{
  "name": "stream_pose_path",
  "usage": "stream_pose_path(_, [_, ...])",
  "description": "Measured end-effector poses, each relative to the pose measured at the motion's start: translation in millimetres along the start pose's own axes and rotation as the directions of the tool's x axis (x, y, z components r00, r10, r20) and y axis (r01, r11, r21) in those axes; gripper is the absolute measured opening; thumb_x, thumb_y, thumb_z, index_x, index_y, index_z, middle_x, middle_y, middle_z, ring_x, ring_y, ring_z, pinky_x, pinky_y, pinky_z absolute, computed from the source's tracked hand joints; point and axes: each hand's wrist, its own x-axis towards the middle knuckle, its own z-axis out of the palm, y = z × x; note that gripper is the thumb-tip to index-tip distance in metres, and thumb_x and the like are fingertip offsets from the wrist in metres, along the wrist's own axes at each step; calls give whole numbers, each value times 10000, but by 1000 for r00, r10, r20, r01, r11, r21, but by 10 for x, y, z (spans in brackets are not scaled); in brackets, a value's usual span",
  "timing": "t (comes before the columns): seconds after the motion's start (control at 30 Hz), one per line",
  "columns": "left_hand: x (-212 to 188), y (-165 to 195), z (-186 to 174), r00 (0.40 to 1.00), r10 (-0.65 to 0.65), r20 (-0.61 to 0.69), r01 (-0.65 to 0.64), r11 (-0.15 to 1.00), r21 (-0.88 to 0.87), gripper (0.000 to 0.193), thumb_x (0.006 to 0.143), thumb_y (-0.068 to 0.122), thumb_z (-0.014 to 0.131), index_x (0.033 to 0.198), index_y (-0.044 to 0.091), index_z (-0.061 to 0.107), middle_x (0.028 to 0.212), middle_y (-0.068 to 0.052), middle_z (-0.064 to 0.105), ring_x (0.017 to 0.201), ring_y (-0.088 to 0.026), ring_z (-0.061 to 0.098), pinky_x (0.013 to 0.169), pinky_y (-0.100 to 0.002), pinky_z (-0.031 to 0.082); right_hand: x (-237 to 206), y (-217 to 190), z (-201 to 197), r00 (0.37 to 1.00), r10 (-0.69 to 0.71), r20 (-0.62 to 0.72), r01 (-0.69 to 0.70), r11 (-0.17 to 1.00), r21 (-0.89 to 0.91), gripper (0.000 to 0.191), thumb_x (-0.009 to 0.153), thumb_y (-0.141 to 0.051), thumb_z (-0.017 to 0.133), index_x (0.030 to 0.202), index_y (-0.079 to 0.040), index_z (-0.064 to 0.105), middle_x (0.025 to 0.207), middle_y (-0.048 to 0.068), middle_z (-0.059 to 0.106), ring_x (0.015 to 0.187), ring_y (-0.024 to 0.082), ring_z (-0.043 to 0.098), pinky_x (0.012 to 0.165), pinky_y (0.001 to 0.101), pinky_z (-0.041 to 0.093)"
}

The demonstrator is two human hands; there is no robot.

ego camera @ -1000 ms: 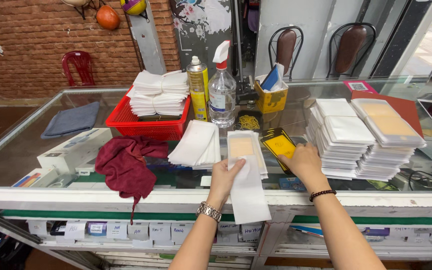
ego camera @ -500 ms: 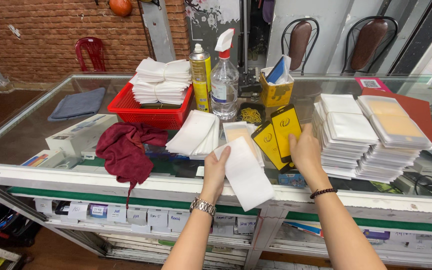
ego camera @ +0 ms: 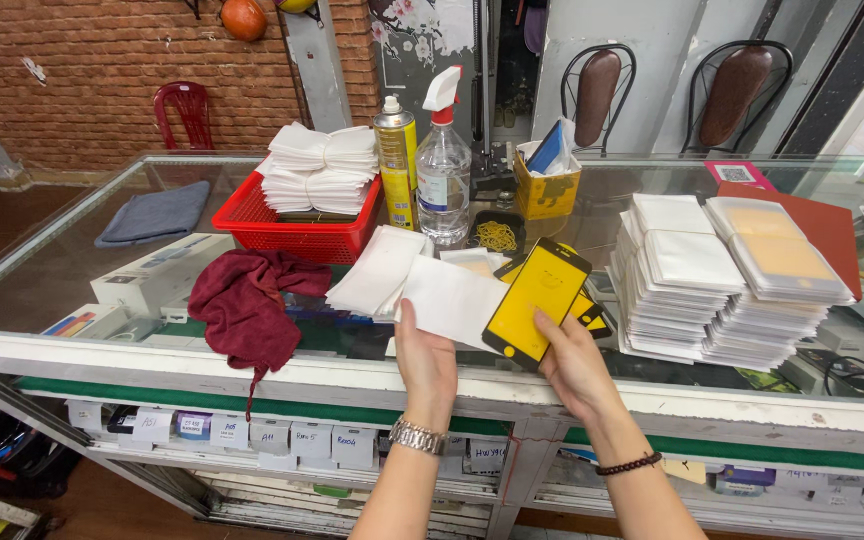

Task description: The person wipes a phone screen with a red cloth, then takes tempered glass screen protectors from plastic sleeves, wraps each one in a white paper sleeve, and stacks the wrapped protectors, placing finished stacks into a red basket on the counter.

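While both forearms reach over the glass counter, the left hand grips a white sleeve and the right hand holds a yellow black-edged screen protector tilted just beside it. Left lies a maroon cloth, right stacked white packets. Behind: red basket, spray bottle, yellow can.

A glass counter carries everything. Far left lies a grey cloth; nearer, two white boxes and a maroon rag. Mid-counter stands a red basket, with a spray can and spray bottle to its right, then a yellow box and a black dish. White sleeves lie near centre. On the right, packet stacks sit beside a red folder.
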Motion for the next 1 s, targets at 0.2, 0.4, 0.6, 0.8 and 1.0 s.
stream_pose_path(0.2, [37, 336, -45, 778, -566, 275, 480, 816, 323, 740, 889, 563, 416, 1439, 74, 499, 1314, -202, 643, 1115, -250, 680, 959, -380, 559, 75, -472, -200, 917, 366, 157, -189, 748, -636, 418, 970, -288, 602, 1303, -40, 643, 1161, 60, 732, 1029, 134, 659, 875, 304, 532])
stream_pose_path(0.4, [-49, -24, -136, 768, -555, 320, 84, 582, 809, 378, 1025, 267, 673, 1136, -92, 719, 947, -102, 752, 762, -96, 681, 648, -255, 552, 178, -518, -58, 985, -77, 153, 159, 742, -651, 370, 996, -278, 573, 1284, -49, 614, 1203, 34, 723, 1090, 92, 651, 949, 277, 499])
stream_pose_path(0.6, [-226, -13, -145, 870, -365, 332, -54, 599, 799, 302, 953, 232, 720, 1010, -61, 768, 855, -73, 783, 702, -73, 692, 616, -237, 552, 108, -395, -1, 898, -438, -50, 432, 897, -96, 242, 1049, -191, 602, 1255, -64, 591, 1256, 45, 679, 1157, 152, 633, 993, 350, 501])
stream_pose_path(0.8, [-348, -7, -62, 879, -287, 381, -171, 556, 813, 262, 898, 177, 777, 1042, -41, 784, 874, -71, 796, 743, -67, 700, 655, -232, 557, 78, -271, 82, 939, -343, -24, 343, 939, 0, 248, 1009, -172, 615, 1230, -60, 601, 1215, 31, 693, 1145, 131, 649, 1024, 344, 517])
stream_pose_path(1.0, [-403, 49, -47, 853, -325, 410, -155, 591, 792, 264, 894, 179, 781, 1054, -30, 781, 894, -51, 792, 769, -65, 699, 686, -234, 565, 66, -194, 137, 945, -328, 15, 328, 945, -2, 246, 1007, -148, 637, 1230, -46, 614, 1198, 51, 692, 1118, 132, 650, 991, 311, 519])
